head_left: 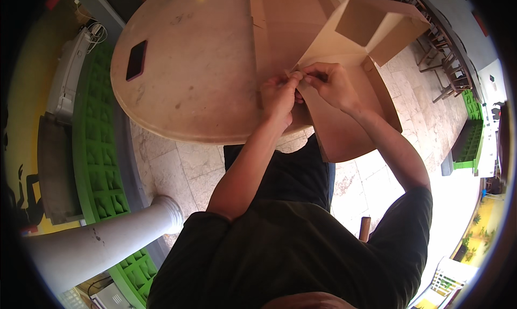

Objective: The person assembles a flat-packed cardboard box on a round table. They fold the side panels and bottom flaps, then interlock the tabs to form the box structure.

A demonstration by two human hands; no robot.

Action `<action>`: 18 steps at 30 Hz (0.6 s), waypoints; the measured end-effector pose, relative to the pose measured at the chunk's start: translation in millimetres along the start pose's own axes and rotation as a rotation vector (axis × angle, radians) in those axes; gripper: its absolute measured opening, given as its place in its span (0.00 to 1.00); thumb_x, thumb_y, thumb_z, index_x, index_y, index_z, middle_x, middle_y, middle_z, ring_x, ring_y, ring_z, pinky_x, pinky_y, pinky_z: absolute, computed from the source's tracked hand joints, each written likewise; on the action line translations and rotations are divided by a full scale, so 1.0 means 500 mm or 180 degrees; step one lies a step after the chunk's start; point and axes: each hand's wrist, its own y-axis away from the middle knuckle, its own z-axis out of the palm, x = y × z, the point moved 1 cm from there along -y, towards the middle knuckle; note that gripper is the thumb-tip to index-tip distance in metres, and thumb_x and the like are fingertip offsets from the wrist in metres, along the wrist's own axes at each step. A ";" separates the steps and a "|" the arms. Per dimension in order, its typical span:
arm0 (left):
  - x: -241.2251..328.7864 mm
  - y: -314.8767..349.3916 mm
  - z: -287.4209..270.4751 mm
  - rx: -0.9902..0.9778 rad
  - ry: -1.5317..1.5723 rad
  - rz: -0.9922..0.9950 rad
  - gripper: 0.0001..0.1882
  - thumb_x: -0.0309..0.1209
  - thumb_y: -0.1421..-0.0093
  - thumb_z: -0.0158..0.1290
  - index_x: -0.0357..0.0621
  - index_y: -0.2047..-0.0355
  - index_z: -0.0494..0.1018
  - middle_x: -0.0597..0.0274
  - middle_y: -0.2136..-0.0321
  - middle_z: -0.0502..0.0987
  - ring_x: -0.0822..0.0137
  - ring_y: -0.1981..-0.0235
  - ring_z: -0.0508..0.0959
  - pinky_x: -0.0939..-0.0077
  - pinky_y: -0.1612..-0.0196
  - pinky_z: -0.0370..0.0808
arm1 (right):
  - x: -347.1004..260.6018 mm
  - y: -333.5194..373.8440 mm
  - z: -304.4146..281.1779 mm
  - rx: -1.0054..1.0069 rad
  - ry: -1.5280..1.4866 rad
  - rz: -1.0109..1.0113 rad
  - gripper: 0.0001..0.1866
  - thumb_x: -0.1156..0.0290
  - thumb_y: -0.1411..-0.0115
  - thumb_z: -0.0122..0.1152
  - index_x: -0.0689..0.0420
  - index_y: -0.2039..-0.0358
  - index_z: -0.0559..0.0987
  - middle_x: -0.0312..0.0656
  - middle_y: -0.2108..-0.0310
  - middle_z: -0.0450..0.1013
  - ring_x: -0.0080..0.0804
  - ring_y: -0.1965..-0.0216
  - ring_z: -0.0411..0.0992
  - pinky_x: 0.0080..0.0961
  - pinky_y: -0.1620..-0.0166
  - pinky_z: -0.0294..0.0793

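Both hands pinch the edge of a partly folded brown cardboard box (362,69).
The left hand (278,96) and right hand (331,85) meet at the box's left edge, thumbs and fingers closed on it in a tight grip, some fingertips hidden; the box spreads mainly to the right of the grip, extending past the rim of the round, pale, stone-like table (199,66), its raised panels beyond the hands and its inside facing up. A flat brown cardboard piece (288,23) lies on the table beyond the left hand; whether it joins the box, I cannot tell.
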 end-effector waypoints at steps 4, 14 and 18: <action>0.003 0.001 -0.002 -0.0063 -0.0038 0.0013 0.08 0.29 0.34 0.63 0.36 0.62 0.77 0.59 0.73 0.80 0.71 0.78 0.78 0.74 0.77 0.75 | -0.030 0.022 0.010 0.0036 -0.0152 -0.0100 0.12 0.73 0.33 0.66 0.63 0.51 0.85 0.50 0.61 0.85 0.37 0.59 0.85 0.34 0.54 0.82; 0.006 0.001 -0.001 -0.0334 0.0010 -0.0118 0.03 0.24 0.36 0.59 0.38 0.62 0.78 0.61 0.75 0.81 0.72 0.79 0.78 0.74 0.76 0.76 | -0.076 0.040 -0.028 0.0017 -0.0169 -0.0174 0.12 0.73 0.34 0.66 0.63 0.51 0.85 0.50 0.61 0.85 0.37 0.59 0.85 0.34 0.54 0.82; 0.007 0.000 -0.005 -0.0591 0.0287 -0.0028 0.04 0.25 0.36 0.58 0.40 0.62 0.78 0.61 0.75 0.80 0.72 0.79 0.78 0.73 0.76 0.76 | -0.075 0.027 -0.033 -0.0012 -0.0126 -0.0230 0.12 0.73 0.34 0.67 0.63 0.51 0.85 0.50 0.61 0.85 0.37 0.59 0.85 0.34 0.54 0.82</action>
